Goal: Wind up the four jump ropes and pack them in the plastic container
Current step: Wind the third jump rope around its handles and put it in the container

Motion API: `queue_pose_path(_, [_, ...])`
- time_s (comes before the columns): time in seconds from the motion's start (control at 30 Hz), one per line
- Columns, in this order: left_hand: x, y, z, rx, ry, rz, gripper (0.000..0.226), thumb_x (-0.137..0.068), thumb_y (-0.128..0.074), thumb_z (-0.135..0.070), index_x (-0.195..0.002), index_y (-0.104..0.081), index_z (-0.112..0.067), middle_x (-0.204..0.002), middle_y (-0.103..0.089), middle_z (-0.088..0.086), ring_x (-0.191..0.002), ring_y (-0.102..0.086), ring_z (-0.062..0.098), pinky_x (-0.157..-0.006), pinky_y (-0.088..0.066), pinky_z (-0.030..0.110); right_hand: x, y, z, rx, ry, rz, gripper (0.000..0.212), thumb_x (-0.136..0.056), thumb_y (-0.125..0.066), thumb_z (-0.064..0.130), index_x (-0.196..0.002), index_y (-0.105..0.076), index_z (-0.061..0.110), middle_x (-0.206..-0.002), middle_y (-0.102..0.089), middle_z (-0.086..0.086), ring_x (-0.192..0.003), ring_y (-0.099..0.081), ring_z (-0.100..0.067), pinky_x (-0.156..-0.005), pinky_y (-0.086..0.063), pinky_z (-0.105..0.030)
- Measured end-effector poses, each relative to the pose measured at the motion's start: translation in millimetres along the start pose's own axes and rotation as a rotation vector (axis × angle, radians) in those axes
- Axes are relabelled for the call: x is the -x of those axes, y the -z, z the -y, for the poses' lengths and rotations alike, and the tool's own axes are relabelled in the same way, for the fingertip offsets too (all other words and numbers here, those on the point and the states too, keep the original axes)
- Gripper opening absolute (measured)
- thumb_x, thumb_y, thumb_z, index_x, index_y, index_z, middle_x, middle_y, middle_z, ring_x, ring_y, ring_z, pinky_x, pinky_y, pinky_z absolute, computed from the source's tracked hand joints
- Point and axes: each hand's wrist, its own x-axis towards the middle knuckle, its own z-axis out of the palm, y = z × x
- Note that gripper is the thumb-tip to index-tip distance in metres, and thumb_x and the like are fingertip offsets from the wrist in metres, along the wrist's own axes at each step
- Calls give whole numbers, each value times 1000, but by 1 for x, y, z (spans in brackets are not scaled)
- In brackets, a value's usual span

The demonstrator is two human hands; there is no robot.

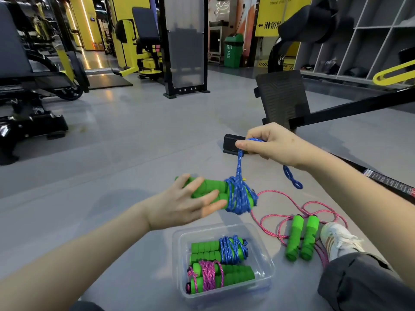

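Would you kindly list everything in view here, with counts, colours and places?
plastic container: 1, clear, on the floor, bottom centre.
wound ropes: 2, one blue-corded, one pink-corded, green handles, inside the plastic container.
blue jump rope: 1, green handles, partly wound, held above the floor.
pink jump rope: 1, green handles, unwound, on the floor right of the container.
bin: 1, green, far back.
gym machines: several, black and yellow, left and back.
cubby shelves: grey, upper right.
shoe: 1, white, lower right.
left grip: spread fingers on the blue jump rope's handles.
right grip: pinches its cord above the handles.
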Motion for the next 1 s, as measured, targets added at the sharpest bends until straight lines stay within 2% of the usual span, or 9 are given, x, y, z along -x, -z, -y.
queue_pose_path(0.1, [-16, 10, -9, 5, -9, -58, 39, -97, -39, -10, -135, -45, -19, -125, -50, 4, -102, -52, 36, -77, -47, 44, 2, -5, -20, -114, -85, -12, 40, -83, -62, 45, -61, -56, 13, -61, -40, -11, -57, -36, -18, -60, -28, -32])
queue_pose_path(0.2, [-35, 23, -3, 21, 17, -118, 37, -99, -40, -12, -135, -44, -19, -127, -50, 4, -102, -52, 37, -78, -45, 44, 8, -16, -31, -377, -182, -10, 36, -84, -60, 36, -55, -50, 18, -54, -36, -4, -48, -34, -10, -53, -30, -24])
queue_pose_path(0.37, [-42, 25, 16, -46, 85, -194, 40, -95, -52, -18, -134, -43, -19, -128, -49, 4, -102, -53, 36, -81, -46, 42, 22, -42, -49, -885, -400, 152, 14, -66, -74, 28, -67, -68, 16, -59, -67, 2, -52, -64, -8, -54, -52, -21])
queue_pose_path(0.4, [-40, 22, 16, -57, 113, -188, 40, -95, -54, -18, -134, -43, -19, -127, -49, 4, -102, -53, 35, -80, -47, 42, 23, -48, -51, -950, -382, 149, 8, -55, -76, 19, -58, -69, 16, -56, -66, 4, -48, -62, -8, -51, -50, -22])
queue_pose_path(0.47, [-35, 16, 16, -63, 161, -137, 38, -96, -49, -14, -134, -43, -19, -126, -48, 4, -101, -51, 35, -76, -47, 42, 23, -63, -56, -992, -351, 135, 29, -68, -65, 8, -46, -53, 22, -42, -46, 10, -34, -38, -4, -44, -32, -20])
queue_pose_path(0.53, [-29, 12, 18, -77, 203, -62, 37, -98, -40, -9, -134, -43, -18, -125, -48, 5, -98, -51, 35, -73, -46, 41, 23, -78, -54, -944, -413, 135, 33, -89, -42, 13, -57, -46, 19, -43, -25, 8, -35, -18, -4, -45, -20, -20])
queue_pose_path(0.63, [-16, 9, 27, -106, 258, 25, 41, -97, -29, -1, -133, -44, -13, -120, -46, 9, -87, -60, 36, -64, -47, 39, 18, -90, -43, -826, -474, 137, 30, -100, -33, 26, -84, -53, 10, -46, -19, 4, -37, -13, -9, -39, -21, -20])
queue_pose_path(0.83, [0, 3, 26, -125, 256, 203, 50, -91, -24, 3, -133, -45, -10, -109, -57, 11, -79, -57, 34, -58, -42, 35, 14, -80, -14, -276, -398, 284, 23, -99, -35, 22, -96, -54, 9, -47, -34, 6, -32, -27, -9, -48, -43, -23])
queue_pose_path(1.0, [0, 2, 22, -84, 241, 294, 55, -79, -34, 3, -132, -44, -10, -101, -61, 9, -72, -55, 30, -56, -39, 33, 11, -65, -1, 417, -97, 247, 27, -96, -45, 22, -79, -52, 2, -71, -49, -12, -66, -44, -27, -59, -34, -30])
